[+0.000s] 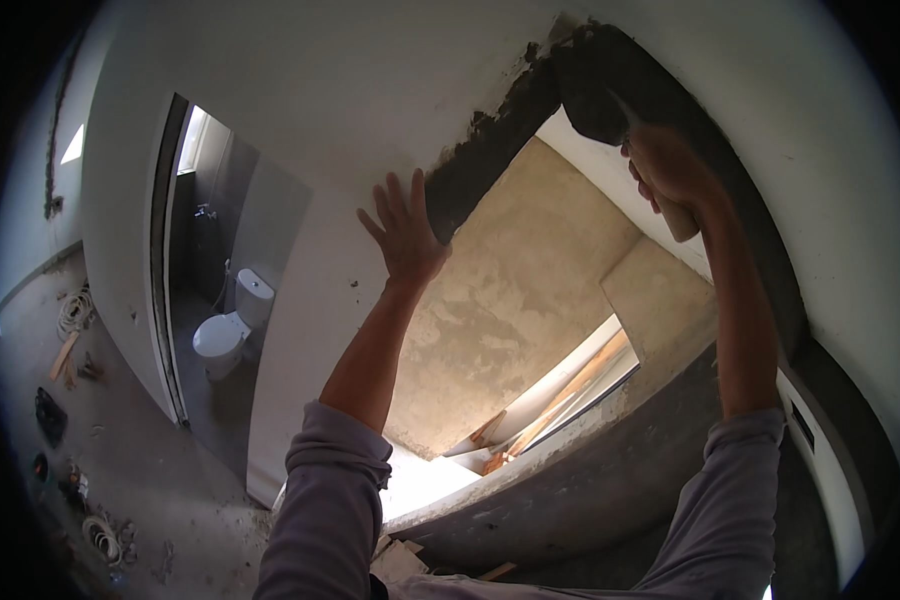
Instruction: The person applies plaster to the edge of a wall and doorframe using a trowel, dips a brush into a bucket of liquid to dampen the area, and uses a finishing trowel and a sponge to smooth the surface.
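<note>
Head view shows the left hand (406, 232) flat and empty against the wall (310, 90), the right hand (670, 175) gripping a trowel (595, 95); press evenly along the wet plaster (490, 150).

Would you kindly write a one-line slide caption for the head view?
Right hand presses a trowel into dark wet plaster around an opening while the open left hand rests on the white wall.

No packages, labels, signs or screens anywhere in view.
</note>
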Demonstrator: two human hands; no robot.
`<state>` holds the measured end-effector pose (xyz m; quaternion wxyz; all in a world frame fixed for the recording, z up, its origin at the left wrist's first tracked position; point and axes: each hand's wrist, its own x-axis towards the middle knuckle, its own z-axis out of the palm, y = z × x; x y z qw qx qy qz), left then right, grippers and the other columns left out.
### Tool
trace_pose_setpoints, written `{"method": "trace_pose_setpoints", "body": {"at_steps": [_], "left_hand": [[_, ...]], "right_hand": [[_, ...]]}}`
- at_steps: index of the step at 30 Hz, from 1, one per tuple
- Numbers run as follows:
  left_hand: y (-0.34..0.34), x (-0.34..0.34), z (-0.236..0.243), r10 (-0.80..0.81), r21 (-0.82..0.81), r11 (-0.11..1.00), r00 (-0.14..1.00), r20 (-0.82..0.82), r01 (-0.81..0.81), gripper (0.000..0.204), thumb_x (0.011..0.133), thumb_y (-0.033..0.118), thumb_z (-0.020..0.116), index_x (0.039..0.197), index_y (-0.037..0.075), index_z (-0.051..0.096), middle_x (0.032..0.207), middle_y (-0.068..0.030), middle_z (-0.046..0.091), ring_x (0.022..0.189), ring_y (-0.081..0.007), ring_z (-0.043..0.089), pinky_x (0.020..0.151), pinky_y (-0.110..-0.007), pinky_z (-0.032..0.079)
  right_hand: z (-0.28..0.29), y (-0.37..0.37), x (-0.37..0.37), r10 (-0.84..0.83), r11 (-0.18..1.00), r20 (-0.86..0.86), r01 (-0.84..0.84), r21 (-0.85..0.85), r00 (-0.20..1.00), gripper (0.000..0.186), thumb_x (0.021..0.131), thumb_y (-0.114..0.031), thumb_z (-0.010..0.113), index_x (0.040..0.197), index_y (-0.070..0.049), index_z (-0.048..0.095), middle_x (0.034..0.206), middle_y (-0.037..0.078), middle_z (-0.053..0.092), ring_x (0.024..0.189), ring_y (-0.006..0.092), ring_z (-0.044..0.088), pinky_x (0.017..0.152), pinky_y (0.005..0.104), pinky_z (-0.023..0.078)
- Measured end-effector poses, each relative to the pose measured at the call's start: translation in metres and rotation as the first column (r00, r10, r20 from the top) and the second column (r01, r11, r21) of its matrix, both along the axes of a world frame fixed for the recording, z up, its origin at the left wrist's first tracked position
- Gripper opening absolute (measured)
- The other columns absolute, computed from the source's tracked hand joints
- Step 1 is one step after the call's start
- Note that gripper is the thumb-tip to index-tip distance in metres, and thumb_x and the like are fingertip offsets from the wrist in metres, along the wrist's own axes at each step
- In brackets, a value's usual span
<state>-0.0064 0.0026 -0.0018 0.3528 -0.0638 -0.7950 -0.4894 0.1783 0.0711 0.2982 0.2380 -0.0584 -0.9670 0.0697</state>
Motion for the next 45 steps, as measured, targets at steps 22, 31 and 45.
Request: {"method": "trace_pose_setpoints", "body": {"at_steps": [22, 31, 45], "left_hand": [[-0.003, 0.004, 0.001, -0.001, 0.003, 1.0, 1.0, 0.005, 0.001, 0.117, 0.066, 0.029, 0.082, 0.153, 0.022, 0.004, 0.159, -0.0159, 0.004, 0.147, -0.0365, 0.001, 0.113, -0.065, -0.003], [-0.007, 0.007, 0.003, 0.005, 0.016, 1.0, 1.0, 0.015, -0.005, 0.116, 0.066, 0.029, 0.082, 0.153, 0.021, 0.005, 0.159, -0.0158, 0.005, 0.147, -0.0365, 0.003, 0.113, -0.065, 0.0], [-0.002, 0.003, 0.001, 0.009, -0.014, 1.0, 0.999, 0.038, -0.009, 0.12, 0.066, 0.03, 0.082, 0.154, 0.02, 0.001, 0.16, -0.014, 0.001, 0.148, -0.0352, 0.001, 0.112, -0.067, -0.001]], "right_hand": [[-0.04, 0.021, -0.018, 0.062, 0.983, 0.009, -0.062, 0.175, 0.998, 0.025, 0.098, -0.02, 0.039, 0.082, -0.003, 0.049, 0.06, 0.008, 0.05, 0.045, 0.017, 0.055, 0.039, 0.0353, 0.045], [-0.126, 0.038, -0.02, 0.061, 0.774, 0.275, -0.219, 0.594, 0.96, 0.021, 0.091, -0.015, 0.046, 0.089, 0.004, 0.056, 0.08, 0.024, 0.064, 0.065, 0.0371, 0.067, 0.056, 0.0463, 0.053], [-0.013, -0.006, -0.019, -0.023, 1.0, -0.023, 0.023, -0.012, 0.999, 0.022, 0.088, -0.026, 0.046, 0.091, -0.006, 0.051, 0.066, 0.002, 0.049, 0.05, 0.0121, 0.049, 0.042, 0.0341, 0.043]]}}
